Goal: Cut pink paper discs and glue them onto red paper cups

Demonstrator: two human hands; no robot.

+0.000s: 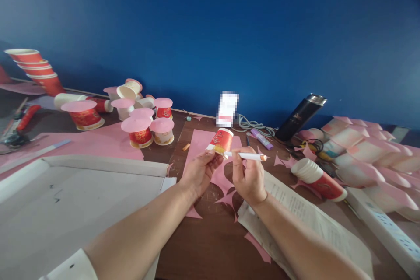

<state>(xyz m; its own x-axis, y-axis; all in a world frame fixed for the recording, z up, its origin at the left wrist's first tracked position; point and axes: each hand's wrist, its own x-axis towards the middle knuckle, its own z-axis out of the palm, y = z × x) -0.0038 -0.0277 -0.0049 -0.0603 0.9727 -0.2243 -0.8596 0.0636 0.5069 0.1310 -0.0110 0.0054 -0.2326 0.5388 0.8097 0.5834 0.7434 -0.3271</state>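
In front of me, above the table, my left hand (203, 170) is closed round the lower edge of a red paper cup (223, 140) with gold patterning. The cup is tilted. My right hand (248, 175) grips a slim white pen (251, 156) with an orange end. Its left end meets the cup near its base, beside my left fingers; the exact contact is hidden. Beneath both hands lies a pink paper sheet (200, 142) with round pieces cut out of it, and pink scraps (226, 199) are scattered around.
Several cups with pink discs (141, 131) stand at left, near a shallow white box (98, 201) and stacked red cups (36, 68). At right are a black flask (300, 118), fallen nested cups (320, 181), a power strip (387, 227), printed paper (315, 223) and a phone (227, 108) behind.
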